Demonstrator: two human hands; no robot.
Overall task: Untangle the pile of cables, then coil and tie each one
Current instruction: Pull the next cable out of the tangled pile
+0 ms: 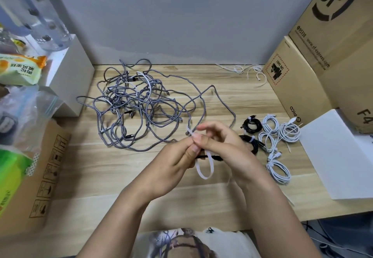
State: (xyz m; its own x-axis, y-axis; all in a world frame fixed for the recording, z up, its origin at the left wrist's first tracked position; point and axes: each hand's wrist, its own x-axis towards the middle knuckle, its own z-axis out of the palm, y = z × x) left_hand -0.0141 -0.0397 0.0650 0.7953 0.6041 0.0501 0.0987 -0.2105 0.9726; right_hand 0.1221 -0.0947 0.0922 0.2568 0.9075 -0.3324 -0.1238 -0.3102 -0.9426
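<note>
White tie: a flat zip tie hangs in a loop just under the grip, its tail poking up and away above the fingers; probably being threaded through its own head so the loop can be drawn tight.
Left hand: the left hand pinches the tie near where the loop closes, fingers curled in; this seems to steady the head of the tie.
Right hand: the right hand meets it fingertip to fingertip, thumb and forefinger on the same spot, the other fingers loosely bent; whether it feeds or pulls the tail I cannot tell.
Black cable: a thin black cable passes through the loop below the grip and runs under the right hand; the hands mostly hide its coil.
Tangle: the grey braided pile lies on the worktop beyond and left of the grip, with a pale cable mixed in, not yet sorted.
Done coils: right of the grip sit tied black coils and white coils, set aside, apparently to keep finished ones clear of the pile.
Spare ties: loose white ties rest far beyond the grip, by the box.
Progress: partway through, judging by the pile.
</note>
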